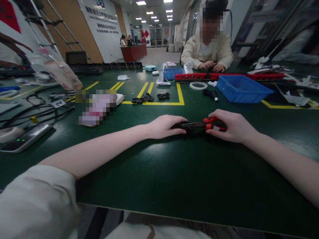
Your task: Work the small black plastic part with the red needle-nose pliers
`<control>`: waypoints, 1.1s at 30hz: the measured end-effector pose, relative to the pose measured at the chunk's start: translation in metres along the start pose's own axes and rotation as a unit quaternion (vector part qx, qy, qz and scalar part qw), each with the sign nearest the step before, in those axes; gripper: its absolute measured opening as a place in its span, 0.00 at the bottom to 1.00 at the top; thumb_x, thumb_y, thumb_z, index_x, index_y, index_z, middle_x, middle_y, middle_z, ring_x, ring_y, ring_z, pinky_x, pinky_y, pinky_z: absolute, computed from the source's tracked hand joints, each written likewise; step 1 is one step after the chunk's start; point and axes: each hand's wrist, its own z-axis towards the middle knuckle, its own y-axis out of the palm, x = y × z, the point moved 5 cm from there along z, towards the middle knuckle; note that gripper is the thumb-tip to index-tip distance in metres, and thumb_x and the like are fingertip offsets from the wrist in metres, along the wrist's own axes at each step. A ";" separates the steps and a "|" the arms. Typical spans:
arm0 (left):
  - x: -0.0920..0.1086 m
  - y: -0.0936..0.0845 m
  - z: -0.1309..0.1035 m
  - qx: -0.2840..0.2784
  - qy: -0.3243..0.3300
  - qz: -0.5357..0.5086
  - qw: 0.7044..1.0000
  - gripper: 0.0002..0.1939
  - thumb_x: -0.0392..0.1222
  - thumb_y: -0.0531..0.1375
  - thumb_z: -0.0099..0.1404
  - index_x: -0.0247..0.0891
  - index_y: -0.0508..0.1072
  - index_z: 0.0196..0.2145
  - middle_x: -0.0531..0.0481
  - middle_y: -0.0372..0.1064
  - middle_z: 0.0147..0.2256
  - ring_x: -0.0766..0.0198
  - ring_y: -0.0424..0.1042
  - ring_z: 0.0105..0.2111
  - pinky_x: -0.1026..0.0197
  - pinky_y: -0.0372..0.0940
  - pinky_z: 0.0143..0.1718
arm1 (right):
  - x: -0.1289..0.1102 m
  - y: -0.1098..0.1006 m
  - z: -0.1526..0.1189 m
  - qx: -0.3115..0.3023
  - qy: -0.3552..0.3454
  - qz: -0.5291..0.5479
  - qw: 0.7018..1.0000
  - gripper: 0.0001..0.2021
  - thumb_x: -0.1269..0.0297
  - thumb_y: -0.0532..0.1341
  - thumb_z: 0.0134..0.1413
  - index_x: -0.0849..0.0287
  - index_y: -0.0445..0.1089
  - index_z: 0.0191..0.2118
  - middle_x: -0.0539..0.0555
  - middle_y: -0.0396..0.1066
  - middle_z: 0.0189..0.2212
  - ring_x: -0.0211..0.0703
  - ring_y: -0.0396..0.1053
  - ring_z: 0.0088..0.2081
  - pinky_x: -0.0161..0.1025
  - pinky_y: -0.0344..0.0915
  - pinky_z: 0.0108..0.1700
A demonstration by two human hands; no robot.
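Note:
Over the dark green table, my right hand [233, 126] is closed around the red handles of a pair of pliers [194, 125]. The jaws point left, toward my left hand [164, 127]. That hand pinches a small black part [177, 125] between thumb and fingers, and the plier jaws lie at or against it. Fingers cover much of the part, so its shape is unclear. Beyond my hands, more black plastic pieces [163, 96] lie on the table near a yellow tape line. To their right is a black hand tool [211, 95] with a shiny tip.
A blue bin [245, 91] and a white tape roll [198, 86] stand at the back right. On the left are a phone [98, 109], a device with green lights [27, 137], black cables [18, 116] and a bottle [62, 74]. Across sits a person [206, 53].

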 end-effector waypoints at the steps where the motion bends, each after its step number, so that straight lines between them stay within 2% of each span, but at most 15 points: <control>1: 0.000 0.000 0.000 -0.001 0.001 -0.002 1.000 0.17 0.45 0.56 0.68 0.34 0.66 0.52 0.46 0.72 0.44 0.62 0.71 0.40 0.62 0.63 0.39 | 0.000 0.000 0.001 -0.003 -0.005 -0.006 1.000 0.19 0.46 0.56 0.54 0.58 0.66 0.40 0.58 0.70 0.33 0.47 0.69 0.30 0.42 0.64 0.29; 9: 0.001 -0.002 0.000 0.004 -0.009 0.006 1.000 0.17 0.43 0.58 0.67 0.33 0.67 0.51 0.45 0.72 0.44 0.61 0.71 0.41 0.62 0.64 0.39 | -0.004 -0.001 0.002 0.005 -0.032 -0.069 0.997 0.21 0.46 0.55 0.54 0.61 0.67 0.39 0.58 0.70 0.32 0.47 0.68 0.29 0.41 0.62 0.28; 21: -0.001 -0.001 0.000 0.022 -0.020 0.020 0.999 0.22 0.42 0.59 0.66 0.32 0.64 0.55 0.43 0.71 0.49 0.59 0.71 0.46 0.59 0.65 0.45 | -0.016 -0.006 0.000 0.059 -0.069 -0.143 0.986 0.21 0.47 0.56 0.55 0.63 0.68 0.37 0.60 0.72 0.31 0.47 0.68 0.28 0.43 0.61 0.31; 33: 0.001 0.001 0.000 0.014 -0.016 0.034 0.999 0.20 0.44 0.58 0.67 0.34 0.66 0.54 0.44 0.71 0.47 0.60 0.72 0.44 0.60 0.65 0.43 | -0.010 -0.009 0.003 0.035 -0.086 -0.158 0.983 0.20 0.46 0.54 0.56 0.61 0.68 0.38 0.59 0.73 0.32 0.50 0.69 0.32 0.47 0.62 0.40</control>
